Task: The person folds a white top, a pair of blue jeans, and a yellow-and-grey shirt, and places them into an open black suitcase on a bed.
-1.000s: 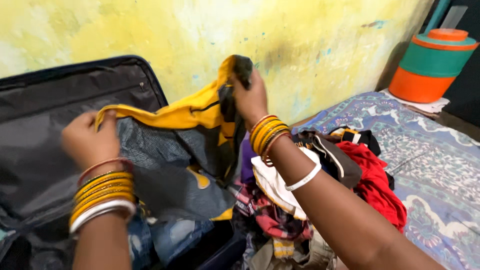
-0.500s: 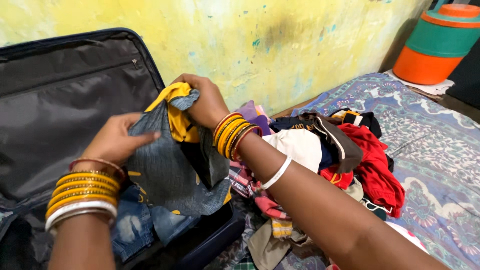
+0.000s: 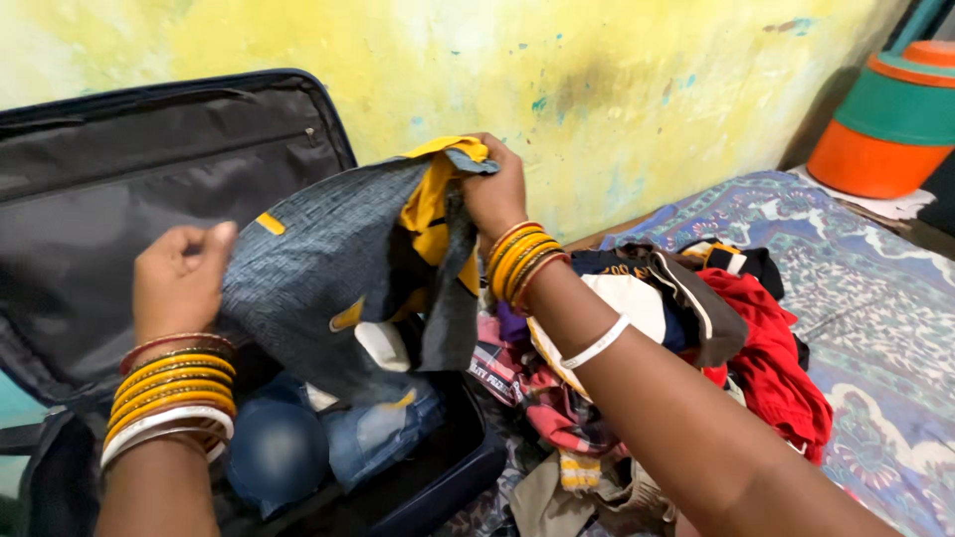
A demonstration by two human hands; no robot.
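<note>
Above the open black fabric suitcase (image 3: pixel 119 199), a grey-and-yellow cloth garment (image 3: pixel 338 259) hangs between both hands, held apart: left hand (image 3: pixel 179 278) pinching one edge, right hand (image 3: pixel 494 194) gripping the bunched top. It looks light, soft and floppy, best taken by its edges. Folded blue denim clothes (image 3: pixel 368 438) lie below; a heap of mixed clothes (image 3: pixel 696 328) sits on the patterned bedspread (image 3: pixel 875 298)

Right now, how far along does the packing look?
Partly done. Some denim clothes already lie in the open suitcase. In hand: the left hand and right hand hold a grey and yellow garment above the case. Left: a pile of clothes waits beside it on the patterned bedsheet, so most of the work looks unfinished.
</note>
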